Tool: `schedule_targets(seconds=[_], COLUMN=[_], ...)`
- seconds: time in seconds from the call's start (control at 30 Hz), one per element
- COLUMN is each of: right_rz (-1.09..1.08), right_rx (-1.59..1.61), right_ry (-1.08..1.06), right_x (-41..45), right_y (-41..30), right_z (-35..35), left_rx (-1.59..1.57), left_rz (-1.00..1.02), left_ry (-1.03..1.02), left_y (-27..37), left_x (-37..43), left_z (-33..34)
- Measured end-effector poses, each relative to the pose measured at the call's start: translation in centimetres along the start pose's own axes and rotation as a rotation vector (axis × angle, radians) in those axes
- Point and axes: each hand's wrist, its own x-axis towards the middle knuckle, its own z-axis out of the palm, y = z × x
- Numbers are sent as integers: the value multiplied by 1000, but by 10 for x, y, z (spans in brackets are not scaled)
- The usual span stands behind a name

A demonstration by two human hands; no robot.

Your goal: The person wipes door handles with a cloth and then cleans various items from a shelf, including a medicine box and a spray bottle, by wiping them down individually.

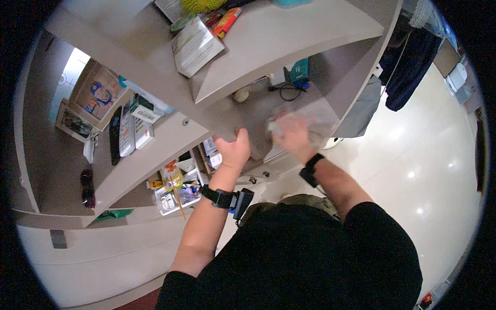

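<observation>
My left hand [235, 148] rests against the upright panel of the shelf unit, at the front edge of a compartment; its fingertips are partly hidden. My right hand [292, 133], blurred, is over the floor of the same compartment with a whitish thing [274, 127] at its fingers, perhaps a cloth or tissue. Behind my right hand lie a coiled black cable [290, 93] with a blue end, a green box [299, 69] and a small white box [276, 77]. A round pale object [241, 95] stands farther left in the compartment.
A plastic-wrapped box [197, 46] sits on the shelf above. To the left are framed pictures [99, 91], a white remote control [126, 133] and sunglasses [87, 188]. A white tray [182, 193] holds small items below. Dark clothes [412, 69] hang at the right.
</observation>
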Motion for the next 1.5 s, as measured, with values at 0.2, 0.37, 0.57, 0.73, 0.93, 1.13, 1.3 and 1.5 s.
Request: schedule_targets(seconds=[0.2,0.37,0.57,0.73,0.93,1.13,1.3,1.5], right_rz=[-50,-130,-77,136,125,-313,-416,-306], right_rx=[-71,-94,-76,-175,-264,-109,-65,-64], right_ry=[13,5,146,190,20,137,1,11], right_x=[29,33,10,-14,-1,16,46,77], right_y=[-50,-33,0,48,29,-49,-29,9], right_z=[27,23,8,-4,22,25,27,36], left_rx=[67,109,149,293,172,382,494,470], left_rz=[85,85,-50,112,127,48,-94,53], left_ry=[-82,-169,-65,-98,-59,-178,-237,-185], left_y=[3,9,20,9,8,20,26,27], left_x=[4,9,3,-1,-5,1,1,0], left_z=[-2,-3,-2,-4,3,-4,-11,-2])
